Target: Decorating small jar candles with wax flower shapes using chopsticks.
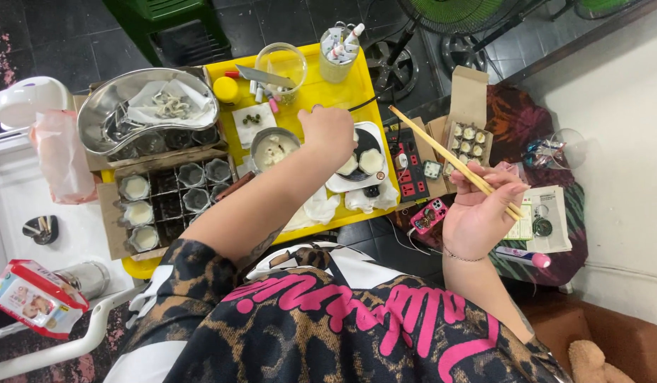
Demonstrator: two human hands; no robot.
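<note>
My left hand reaches over a yellow table, fingers curled down, between a small metal bowl of whitish liquid and a white scale with a black top carrying two pale round pieces; whether it grips anything is hidden. My right hand is raised off to the right, holding a pair of long wooden chopsticks that slant up to the left. A cardboard box of several small filled cups lies just beyond the chopsticks.
A divided cardboard tray of small glass cups and a large metal basin are on the left. A knife, clear cup, jar of tubes, power strip, pink phone and fans surround the table.
</note>
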